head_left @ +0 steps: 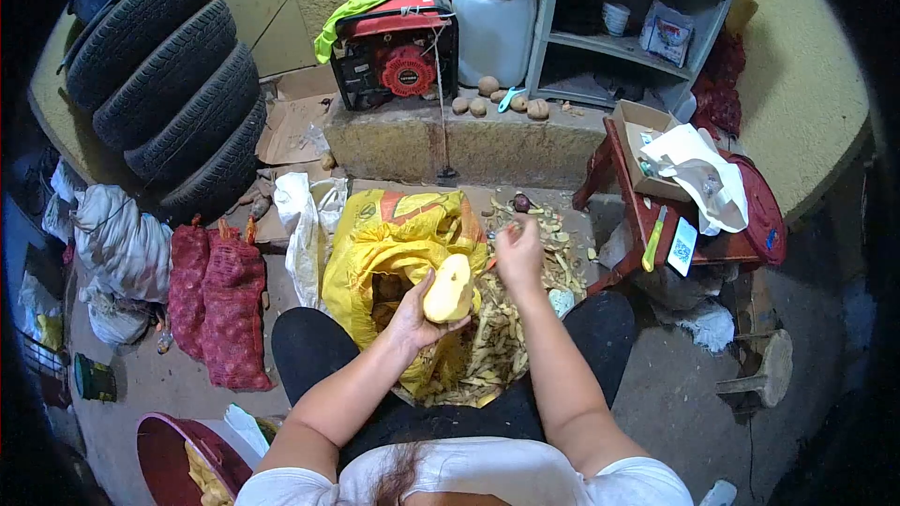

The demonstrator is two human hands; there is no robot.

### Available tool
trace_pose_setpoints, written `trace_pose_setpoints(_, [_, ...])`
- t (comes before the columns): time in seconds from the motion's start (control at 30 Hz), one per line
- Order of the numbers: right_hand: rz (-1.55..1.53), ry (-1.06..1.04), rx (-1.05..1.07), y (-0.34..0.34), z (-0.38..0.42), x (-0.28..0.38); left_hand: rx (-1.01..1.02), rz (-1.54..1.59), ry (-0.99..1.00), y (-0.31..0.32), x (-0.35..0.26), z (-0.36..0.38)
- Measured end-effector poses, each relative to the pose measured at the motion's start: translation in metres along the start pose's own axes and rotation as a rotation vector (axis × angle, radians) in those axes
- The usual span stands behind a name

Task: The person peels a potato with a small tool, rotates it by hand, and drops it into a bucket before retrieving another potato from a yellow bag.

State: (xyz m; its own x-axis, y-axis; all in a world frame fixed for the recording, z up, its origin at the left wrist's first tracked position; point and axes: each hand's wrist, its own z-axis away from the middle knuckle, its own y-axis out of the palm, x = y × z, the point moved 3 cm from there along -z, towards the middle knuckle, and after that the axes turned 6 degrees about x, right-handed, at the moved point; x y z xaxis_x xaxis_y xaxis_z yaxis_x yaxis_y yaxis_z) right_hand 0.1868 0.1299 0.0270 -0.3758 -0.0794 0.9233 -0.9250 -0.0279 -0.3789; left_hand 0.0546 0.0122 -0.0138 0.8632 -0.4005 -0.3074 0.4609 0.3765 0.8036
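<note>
My left hand [412,316] is closed around a large peeled potato [450,289], pale yellow with small darker patches. My right hand [518,245] is just right of the potato and apart from it, fingers curled in; I cannot tell what they grip. A small orange bit [489,265] shows at its left side. Under my left hand a yellow plastic sack [361,242] gapes, with unpeeled potatoes [386,289] in its dark mouth. Potato peelings [502,342] lie heaped between my knees, below and around my right hand. A dark purple round thing [521,202] lies beyond that hand.
Red mesh sacks [234,309] and stacked tyres [178,75] stand left. Several potatoes [536,110] and a light-blue peeler [511,98] lie on the ledge by a red generator [403,61]. A low red table [623,164] holds a yellow-green knife [654,239]. A maroon tub [155,440] stands lower left.
</note>
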Motion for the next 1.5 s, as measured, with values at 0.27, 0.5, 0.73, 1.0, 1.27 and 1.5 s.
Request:
trace_pose_setpoints(0.27, [0.191,-0.365,-0.151,0.017,0.032,0.019,0.081,-0.056,-0.027,-0.002,0.010,-0.006])
trace_pose_setpoints(0.5, [0.252,-0.154,-0.504,-0.029,-0.041,-0.055,0.186,-0.099,-0.118,-0.011,0.014,0.002])
trace_pose_setpoints(0.73, [-0.175,0.083,0.650,-0.015,0.014,0.009,0.227,-0.087,0.034,-0.014,-0.013,-0.007])
trace_pose_setpoints(1.0, [0.784,0.117,0.469,-0.016,0.003,-0.005,0.279,-0.086,0.040,-0.005,-0.021,0.003])
trace_pose_setpoints(1.27, [-0.210,0.352,0.243,-0.024,-0.020,-0.038,0.253,-1.026,0.483,0.011,-0.028,0.020])
trace_pose_setpoints(1.5, [-0.368,0.181,0.103,-0.015,-0.021,-0.034,0.094,-1.820,0.866,0.032,-0.026,0.039])
